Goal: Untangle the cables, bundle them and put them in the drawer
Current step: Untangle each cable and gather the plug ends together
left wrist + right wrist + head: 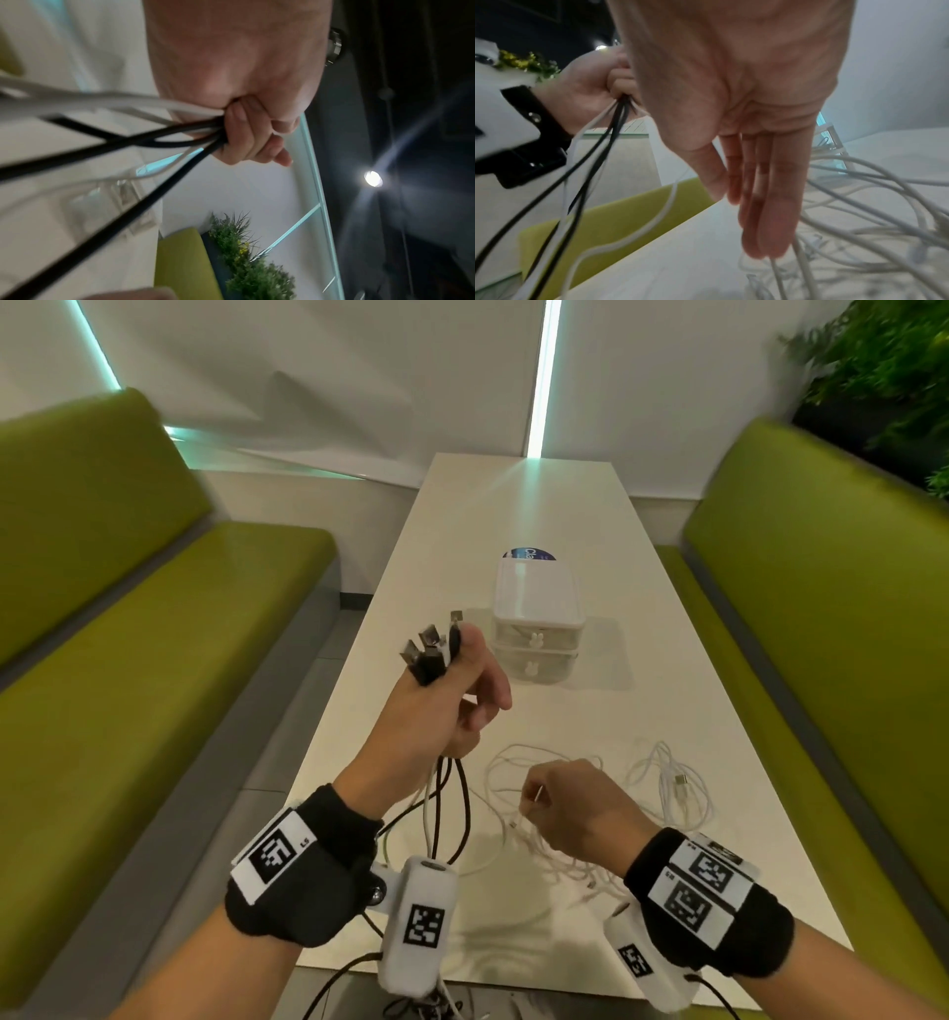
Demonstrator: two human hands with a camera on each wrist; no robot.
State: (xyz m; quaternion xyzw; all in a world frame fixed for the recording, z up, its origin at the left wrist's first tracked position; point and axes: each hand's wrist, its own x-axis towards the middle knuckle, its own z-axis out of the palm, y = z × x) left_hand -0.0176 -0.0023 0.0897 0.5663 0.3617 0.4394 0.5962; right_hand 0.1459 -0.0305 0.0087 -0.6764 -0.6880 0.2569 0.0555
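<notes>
My left hand [452, 706] is raised over the table's left side and grips a bunch of black and white cables [447, 793]. Their USB plugs [429, 649] stick out above its fist, and the cords hang down past my wrist; the same grip shows on the cords [159, 134]. My right hand [565, 806] is low over a loose tangle of white cables [506, 762]. Its fingers [765, 213] are straight and point down into the white cables [859, 203], touching them. A white two-drawer box [536, 618] stands mid-table, both drawers closed.
The narrow white table [513, 505] runs away from me between two green benches [128, 660] [821, 608]. A separate white cable coil [672, 783] lies at the right. A blue round label [529, 553] shows behind the box. Plants [883, 367] fill the far right corner.
</notes>
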